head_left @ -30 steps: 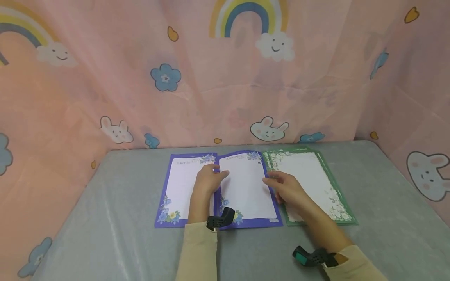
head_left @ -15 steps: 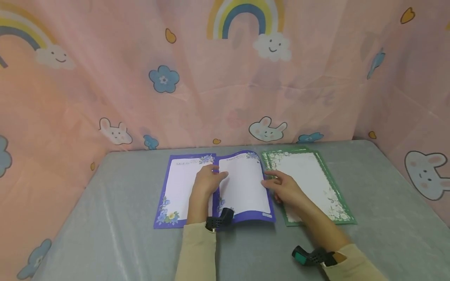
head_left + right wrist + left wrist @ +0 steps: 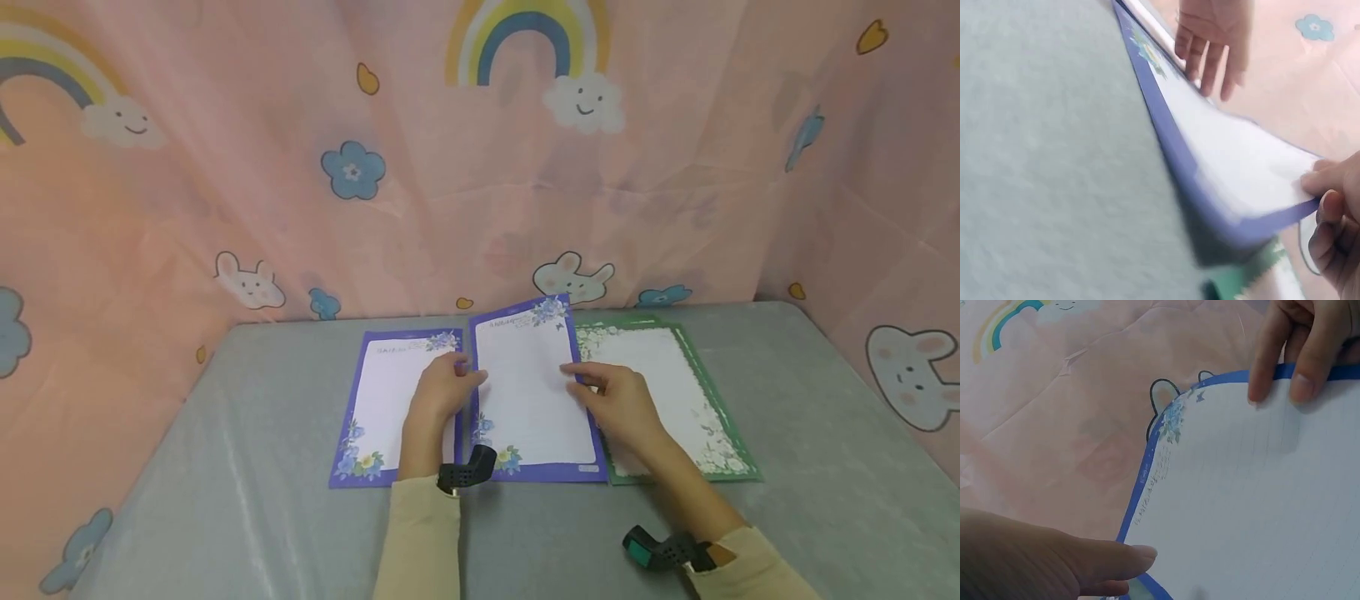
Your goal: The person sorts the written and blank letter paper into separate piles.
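Observation:
A purple-bordered sheet of writing paper [image 3: 528,400] with blue flowers stands partly raised between the hands, its top edge tilted up. My right hand [image 3: 611,402] pinches its right edge between thumb and fingers, clearly so in the right wrist view, where the sheet [image 3: 1229,156] bends. My left hand [image 3: 442,390] is at its left edge; the thumb [image 3: 1116,559] laps over the border in the left wrist view. In the right wrist view the left hand's fingers [image 3: 1212,69] hang fairly straight. To the left, partly under the left forearm, lies a second purple-bordered sheet [image 3: 386,392].
Green-bordered floral sheets [image 3: 656,392] lie overlapped on the right, partly behind the right hand. All rest on a grey-covered table [image 3: 270,425]. A pink patterned curtain [image 3: 450,183] rises behind its far edge.
The raised sheet first bowed with its lower edge lifting, then straightened; its top edge now stands higher and its left edge has come away from the left sheet. The left hand has hardly moved.

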Available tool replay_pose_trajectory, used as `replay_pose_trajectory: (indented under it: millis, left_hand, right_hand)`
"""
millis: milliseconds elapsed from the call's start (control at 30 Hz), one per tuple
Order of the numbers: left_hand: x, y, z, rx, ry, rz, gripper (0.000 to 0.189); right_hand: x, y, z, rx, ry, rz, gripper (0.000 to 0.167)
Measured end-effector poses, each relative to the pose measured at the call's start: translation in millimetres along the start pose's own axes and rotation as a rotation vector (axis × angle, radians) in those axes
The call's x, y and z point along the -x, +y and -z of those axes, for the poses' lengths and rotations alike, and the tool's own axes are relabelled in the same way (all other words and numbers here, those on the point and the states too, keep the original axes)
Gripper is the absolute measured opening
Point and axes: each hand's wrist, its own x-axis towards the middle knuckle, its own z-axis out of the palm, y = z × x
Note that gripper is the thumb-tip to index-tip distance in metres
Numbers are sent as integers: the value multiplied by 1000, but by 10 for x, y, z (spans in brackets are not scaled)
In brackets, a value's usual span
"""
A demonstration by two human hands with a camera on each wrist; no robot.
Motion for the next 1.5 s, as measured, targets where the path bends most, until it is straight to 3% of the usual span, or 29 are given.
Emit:
replay_pose_trajectory:
  millis: [67,167,333,500,733,900,1067,1300,1400,1500]
  left_hand:
    - [-14,-13,-8,21,20,3,53]
    - [-54,-42,-30,72,51,-4,53]
    - [-109,-81,-49,240,98,-32,53]
    - [-113,-59,-39,364,129,-55,39]
    - [-88,-32,23,370,162,-54,29]
    - [-68,35,25,395,207,-82,28]
    - [-10,116,4,437,205,-120,33]
    - [87,112,43,386,144,-232,43]
    - [144,96,106,349,147,-299,32]
    - [215,53,205,270,156,-375,18]
  right_hand:
    - [-2,-3,38,-23,8,25,32]
    - [-13,5,103,-119,-14,-3,36]
    - [-25,34,195,-224,-27,-69,40]
    - [-27,55,230,-263,-14,-91,41]
    - [-58,38,205,-277,3,-76,39]
    - [-62,66,184,-259,86,-63,33]
    - [-48,92,192,-227,161,-68,35]
    - [-35,-7,280,-295,203,-62,37]
    - [-15,-63,283,-302,164,-81,42]
    - [12,-86,274,-290,87,-42,42]
